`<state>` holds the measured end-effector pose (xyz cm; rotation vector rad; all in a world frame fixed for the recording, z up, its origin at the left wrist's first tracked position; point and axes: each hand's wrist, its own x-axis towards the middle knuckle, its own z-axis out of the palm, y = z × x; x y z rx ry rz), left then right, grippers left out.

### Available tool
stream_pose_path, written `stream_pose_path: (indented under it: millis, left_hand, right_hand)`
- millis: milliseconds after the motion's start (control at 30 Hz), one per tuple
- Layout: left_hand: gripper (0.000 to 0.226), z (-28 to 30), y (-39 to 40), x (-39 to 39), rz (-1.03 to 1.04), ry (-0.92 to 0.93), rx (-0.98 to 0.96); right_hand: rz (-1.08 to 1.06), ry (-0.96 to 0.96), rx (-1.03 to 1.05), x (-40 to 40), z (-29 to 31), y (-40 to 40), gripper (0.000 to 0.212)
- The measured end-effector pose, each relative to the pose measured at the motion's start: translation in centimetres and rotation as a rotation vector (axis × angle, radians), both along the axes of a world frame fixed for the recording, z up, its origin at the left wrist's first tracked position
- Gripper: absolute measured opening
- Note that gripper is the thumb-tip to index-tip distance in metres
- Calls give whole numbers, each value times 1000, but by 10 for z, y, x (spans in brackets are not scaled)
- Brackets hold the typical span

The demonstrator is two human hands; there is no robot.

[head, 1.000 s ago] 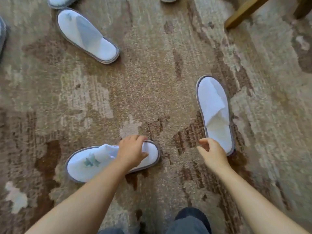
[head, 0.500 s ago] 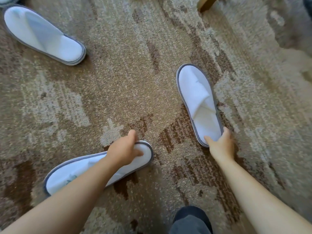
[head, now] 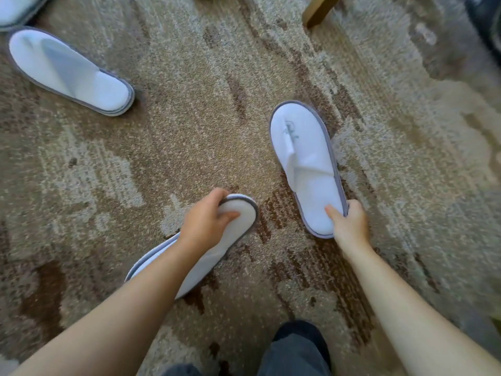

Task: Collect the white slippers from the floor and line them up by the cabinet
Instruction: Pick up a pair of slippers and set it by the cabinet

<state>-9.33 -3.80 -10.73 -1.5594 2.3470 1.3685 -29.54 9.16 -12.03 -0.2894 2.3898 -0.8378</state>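
Observation:
My left hand (head: 207, 223) grips the heel end of a white slipper (head: 238, 223) with grey trim; that slipper is tilted and my forearm covers most of it. My right hand (head: 349, 226) pinches the heel of a second white slipper (head: 303, 156), which carries a small embroidered mark on its toe and points away from me. A third white slipper (head: 70, 73) lies flat on the carpet at the upper left. The edge of another slipper (head: 15, 8) shows in the top left corner. No cabinet is in view.
Patterned brown and beige carpet (head: 189, 131) fills the view. A wooden furniture leg (head: 318, 10) stands at the top, right of centre. A dark object (head: 488, 20) sits at the top right edge. My dark trouser leg (head: 295, 351) is at the bottom.
My right hand reached the right slipper's heel and closed on it. My left hand has lifted and turned its slipper, with the heel end now raised. The view shifted a little.

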Motion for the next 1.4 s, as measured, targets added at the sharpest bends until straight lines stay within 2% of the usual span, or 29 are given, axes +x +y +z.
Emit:
stream_pose_path:
  millis: [167, 267, 333, 533, 700, 867, 1033, 1233, 1400]
  left_hand:
    - [20, 96, -1, 0, 104, 95, -66]
    - [15, 176, 1, 0, 246, 131, -57]
    - [14, 239, 7, -5, 262, 152, -53]
    - [15, 423, 21, -30, 139, 141, -46]
    - [16, 519, 47, -57, -55, 150, -59]
    - [12, 564, 89, -70, -234, 233, -47]
    - [16, 575, 148, -56, -407, 204, -35]
    - [17, 568, 253, -51, -594, 106, 22]
    - [19, 563, 347, -34, -713, 94, 22]
  right_hand:
    - [30, -12, -84, 16, 101, -1, 14]
    - [48, -27, -112, 15, 186, 7, 13]
    - [19, -57, -125, 15, 247, 15, 13]
    - [-110, -104, -182, 15, 424, 43, 16]
    - [-242, -47, -229, 27, 519, 85, 12]
    - [-464, 49, -234, 59, 565, 150, 13]
    - [-695, 60, -248, 108, 587, 232, 14]
    - [-936, 60, -259, 178, 588, 359, 20]
    - [-1111, 89, -217, 223, 572, 464, 18]
